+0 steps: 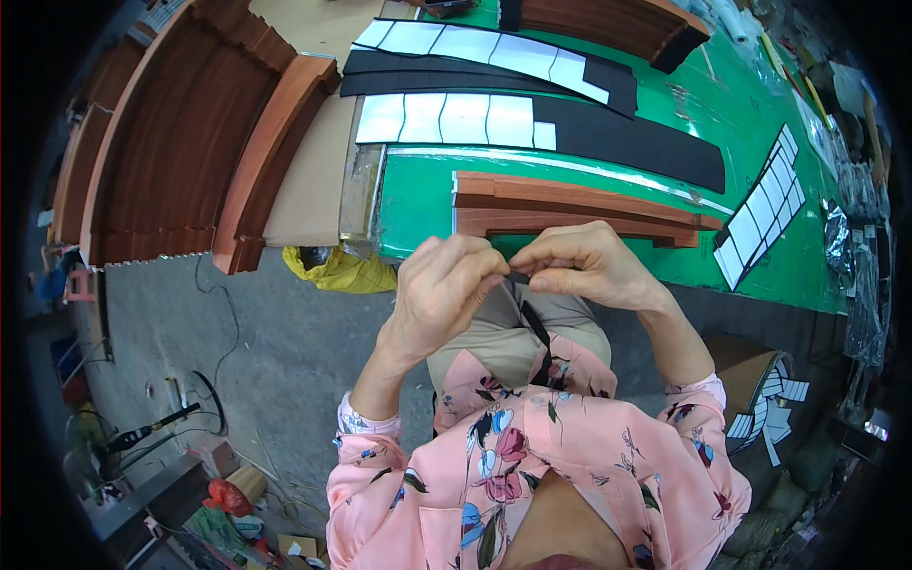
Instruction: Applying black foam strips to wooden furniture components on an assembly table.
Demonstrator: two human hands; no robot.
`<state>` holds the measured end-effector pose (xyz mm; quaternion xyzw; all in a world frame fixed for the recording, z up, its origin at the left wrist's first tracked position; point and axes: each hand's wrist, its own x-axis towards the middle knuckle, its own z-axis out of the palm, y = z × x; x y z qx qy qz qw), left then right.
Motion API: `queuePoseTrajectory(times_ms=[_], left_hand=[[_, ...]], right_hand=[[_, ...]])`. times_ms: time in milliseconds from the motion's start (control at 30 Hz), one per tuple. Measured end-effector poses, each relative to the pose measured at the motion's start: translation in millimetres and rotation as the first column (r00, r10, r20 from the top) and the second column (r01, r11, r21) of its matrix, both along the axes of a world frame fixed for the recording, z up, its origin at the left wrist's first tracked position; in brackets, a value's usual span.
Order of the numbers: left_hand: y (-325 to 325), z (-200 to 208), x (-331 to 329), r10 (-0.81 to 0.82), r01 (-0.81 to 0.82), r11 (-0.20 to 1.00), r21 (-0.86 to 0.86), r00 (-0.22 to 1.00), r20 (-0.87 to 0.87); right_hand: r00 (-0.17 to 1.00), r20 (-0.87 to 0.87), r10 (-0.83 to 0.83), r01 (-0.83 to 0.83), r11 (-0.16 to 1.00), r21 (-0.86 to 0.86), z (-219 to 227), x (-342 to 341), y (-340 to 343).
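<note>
A narrow black strip (535, 325) is pinched between my two hands and dangles down in front of my lap. My left hand (442, 293) has its fingers closed on the upper end of it. Close by, my right hand (597, 266) grips the same end between thumb and fingers. Both hands are raised at the near edge of the green table (427, 185). Just beyond them lies a reddish-brown wood-look profile (570, 204). The fingertips partly hide the strip's end.
Black foam sheets (646, 152) with white backing pieces lie farther back, and a white-gridded strip (760, 204) at right. Stacked brown profiles (180, 142) fill the left. A yellow bag (347, 271) is beneath the table edge; a carton (750, 380) of scraps stands right.
</note>
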<state>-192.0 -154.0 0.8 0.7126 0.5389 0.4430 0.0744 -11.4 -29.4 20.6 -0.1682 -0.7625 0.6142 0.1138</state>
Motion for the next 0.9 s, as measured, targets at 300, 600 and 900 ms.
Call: queuePoseTrajectory(times_ms=[300,600,900], left_hand=[[-7,-1,-32,-0.079,0.148,0.979,-0.137,0.908,0.411],[39,-46,-43,0.207,-0.123,0.969,-0.216,0.879,0.429],[38,-49,-35,0.146,-0.079,0.985,-0.15,0.848,0.51]], right_hand=[[0.988,0.104,0.111,-0.122,0.986,0.112,4,2,3],[0.956,-0.139,-0.257,0.291,0.877,0.383,-1,-41,13],[0.967,-0.187,-0.171,0.253,0.674,0.694,-6,-57,14]])
